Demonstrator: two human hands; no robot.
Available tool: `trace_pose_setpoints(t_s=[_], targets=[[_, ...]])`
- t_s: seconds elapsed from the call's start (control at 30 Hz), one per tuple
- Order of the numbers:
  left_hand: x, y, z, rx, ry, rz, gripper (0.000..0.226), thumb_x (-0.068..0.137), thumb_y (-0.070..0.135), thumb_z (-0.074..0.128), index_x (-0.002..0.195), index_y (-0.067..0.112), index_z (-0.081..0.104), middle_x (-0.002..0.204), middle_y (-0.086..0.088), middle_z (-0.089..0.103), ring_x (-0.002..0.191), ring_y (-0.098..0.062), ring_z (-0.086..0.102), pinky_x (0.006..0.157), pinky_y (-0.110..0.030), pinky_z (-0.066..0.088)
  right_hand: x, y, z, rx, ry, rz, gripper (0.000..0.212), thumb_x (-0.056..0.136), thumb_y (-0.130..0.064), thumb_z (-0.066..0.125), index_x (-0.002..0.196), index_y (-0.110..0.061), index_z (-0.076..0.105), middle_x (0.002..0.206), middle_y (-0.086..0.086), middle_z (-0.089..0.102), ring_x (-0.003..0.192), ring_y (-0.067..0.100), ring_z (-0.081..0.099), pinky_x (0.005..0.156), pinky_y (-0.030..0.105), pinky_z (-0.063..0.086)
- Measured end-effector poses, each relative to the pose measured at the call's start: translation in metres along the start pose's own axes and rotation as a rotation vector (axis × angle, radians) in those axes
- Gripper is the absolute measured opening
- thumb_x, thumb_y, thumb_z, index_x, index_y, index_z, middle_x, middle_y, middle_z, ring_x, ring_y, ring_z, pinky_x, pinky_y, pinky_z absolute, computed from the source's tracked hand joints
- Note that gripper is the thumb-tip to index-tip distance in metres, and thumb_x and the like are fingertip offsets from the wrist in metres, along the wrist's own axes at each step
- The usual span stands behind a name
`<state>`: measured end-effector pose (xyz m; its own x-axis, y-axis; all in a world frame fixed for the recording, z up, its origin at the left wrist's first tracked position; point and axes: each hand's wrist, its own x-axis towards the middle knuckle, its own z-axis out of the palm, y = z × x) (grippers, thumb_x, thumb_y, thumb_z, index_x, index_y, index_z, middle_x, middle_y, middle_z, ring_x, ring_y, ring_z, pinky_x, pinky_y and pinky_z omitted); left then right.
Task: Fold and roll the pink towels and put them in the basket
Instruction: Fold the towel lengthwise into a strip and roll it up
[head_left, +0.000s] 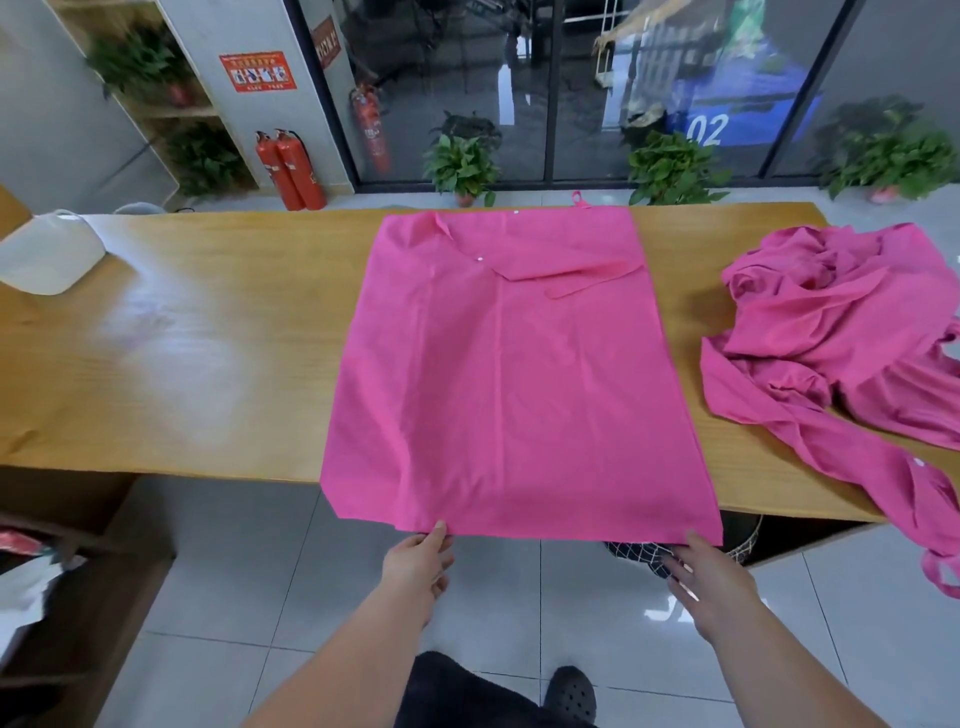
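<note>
A pink towel (509, 374) lies spread flat across the wooden table (208, 353), its near edge hanging over the table's front. My left hand (418, 564) pinches that near edge left of the middle. At the near right corner, my right hand (709, 582) holds the edge, its fingertips hidden under the cloth. A crumpled heap of pink towels (852, 332) lies on the table's right end, one part trailing off the front edge. A dark basket (737, 535) with checked cloth stands on the floor under the table, mostly hidden by the towel and my right hand.
A white plastic container (47, 254) sits at the table's far left. Behind the table are potted plants (462, 166), red fire extinguishers (291, 171) and glass doors. A low brown shelf (67, 582) stands at the left below the table. My dark shoe (571, 693) is on the tiled floor.
</note>
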<state>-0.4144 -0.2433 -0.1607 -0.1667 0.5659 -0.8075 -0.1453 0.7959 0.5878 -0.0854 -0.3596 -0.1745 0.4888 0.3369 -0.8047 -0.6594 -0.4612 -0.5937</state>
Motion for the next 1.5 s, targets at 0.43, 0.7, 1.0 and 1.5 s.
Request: trace_pose_setpoints(t_s=[0.43, 0.7, 1.0, 1.5], targets=[[0.012, 0.021, -0.03, 0.154, -0.205, -0.056, 0.022, 0.098, 0.027, 0.074, 0.111, 0.011, 0.068, 0.108, -0.005, 0.077, 0.094, -0.025, 0.071, 0.076, -0.036, 0.052, -0.073, 0.06, 0.159, -0.006, -0.243, 0.144, 0.025, 0.104, -0.02, 0.065, 0.125, -0.009, 0.061, 0.121, 0.012, 0.074, 0.107, 0.029, 0.074, 0.107, 0.049, 0.053], [0.055, 0.039, -0.082, -0.007, -0.056, -0.102, 0.041, 0.103, 0.018, 0.057, 0.142, 0.006, 0.049, 0.111, -0.007, 0.063, 0.1, -0.029, 0.069, 0.094, -0.048, 0.058, -0.103, 0.076, 0.196, 0.082, -0.194, 0.002, 0.009, 0.104, -0.014, 0.064, 0.109, -0.007, 0.064, 0.114, 0.015, 0.075, 0.105, 0.03, 0.073, 0.104, 0.048, 0.053], [0.092, 0.078, -0.133, 0.209, -0.025, 0.128, 0.049, 0.101, 0.038, 0.066, 0.143, 0.016, 0.055, 0.125, -0.001, 0.066, 0.112, -0.022, 0.064, 0.106, -0.044, 0.051, -0.118, 0.074, 0.202, 0.205, -0.148, -0.051, 0.016, 0.101, -0.018, 0.067, 0.115, -0.009, 0.066, 0.109, 0.012, 0.077, 0.104, 0.027, 0.073, 0.097, 0.045, 0.056], [0.094, 0.102, -0.205, 0.162, -0.085, 0.046, 0.023, 0.1, 0.011, 0.07, 0.121, 0.002, 0.068, 0.11, -0.02, 0.074, 0.094, -0.031, 0.074, 0.073, -0.036, 0.062, -0.102, 0.107, 0.206, 0.074, 0.033, 0.016, 0.011, 0.099, -0.019, 0.071, 0.097, -0.01, 0.064, 0.09, 0.006, 0.069, 0.074, 0.015, 0.062, 0.062, 0.034, 0.051]])
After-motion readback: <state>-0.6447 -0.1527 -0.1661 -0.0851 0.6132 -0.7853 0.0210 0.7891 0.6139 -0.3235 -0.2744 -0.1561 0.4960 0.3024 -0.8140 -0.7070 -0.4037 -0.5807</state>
